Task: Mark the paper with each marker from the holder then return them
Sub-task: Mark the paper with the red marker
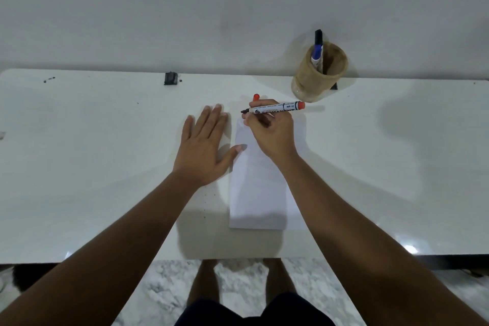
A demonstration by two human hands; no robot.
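Observation:
A white sheet of paper (258, 193) lies on the white table (105, 167), in front of me. My right hand (272, 132) grips an uncapped red marker (280, 108), held sideways with its dark tip pointing left over the paper's far end. A red cap (256, 97) pokes up just behind my fingers. My left hand (205, 145) lies flat with fingers spread on the table, its thumb touching the paper's left edge. A round tan holder (317, 77) stands at the back right with a blue marker (316, 57) and a black marker (318, 36) upright in it.
A small black object (171, 78) sits at the table's far edge by the wall. A few dark specks (49, 79) lie at the back left. The table's near edge runs above a marbled floor (164, 288), where my legs show.

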